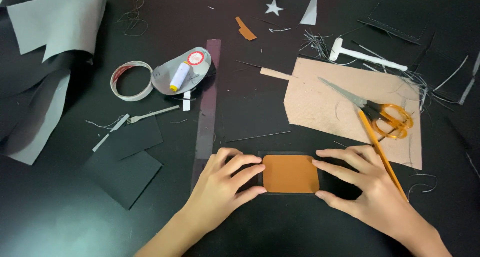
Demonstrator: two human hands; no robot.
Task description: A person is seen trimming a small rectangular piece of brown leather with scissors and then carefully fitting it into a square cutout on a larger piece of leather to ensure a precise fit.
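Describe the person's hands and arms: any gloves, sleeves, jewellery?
Both are bare: the left hand and right hand wear no gloves, rings or tape. Forearms are uncovered up to the frame edge, with no sleeve, watch or bracelet in view. Nails look short and unpainted.

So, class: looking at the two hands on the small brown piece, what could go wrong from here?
1. The brown piece is held only by fingertips of the left hand and right hand; it may slip askew on the black piece beneath.
2. The scissors lie close by the right hand; a careless reach might meet the blades.
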